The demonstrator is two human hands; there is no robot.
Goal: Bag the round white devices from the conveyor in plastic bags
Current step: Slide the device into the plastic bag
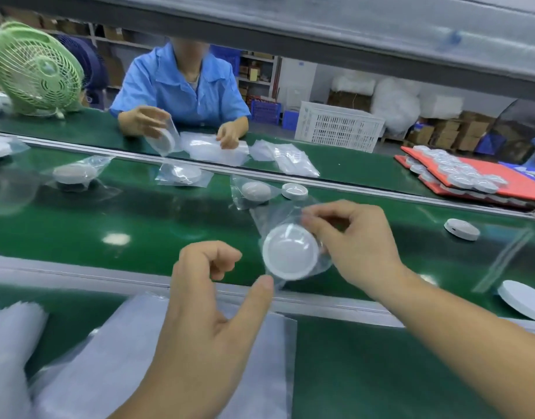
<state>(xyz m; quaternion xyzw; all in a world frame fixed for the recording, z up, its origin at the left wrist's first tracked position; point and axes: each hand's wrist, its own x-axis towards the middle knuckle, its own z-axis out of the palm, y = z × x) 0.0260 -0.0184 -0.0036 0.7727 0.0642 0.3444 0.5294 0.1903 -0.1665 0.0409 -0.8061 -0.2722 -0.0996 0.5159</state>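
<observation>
Round white device sits inside a clear plastic bag, over the green conveyor. Right hand pinches the bag's upper edge, fingers curled onto it. Left hand is beside the bag's lower corner, fingers loosely curled, gripping nothing; cannot tell if the thumb touches the bag. Bagged devices lie farther along the conveyor, with a loose device to the right. Stack of empty bags on near counter. Person in blue opposite holds another bagged one.

text: none readable | labels: none; cartons too blurred
</observation>
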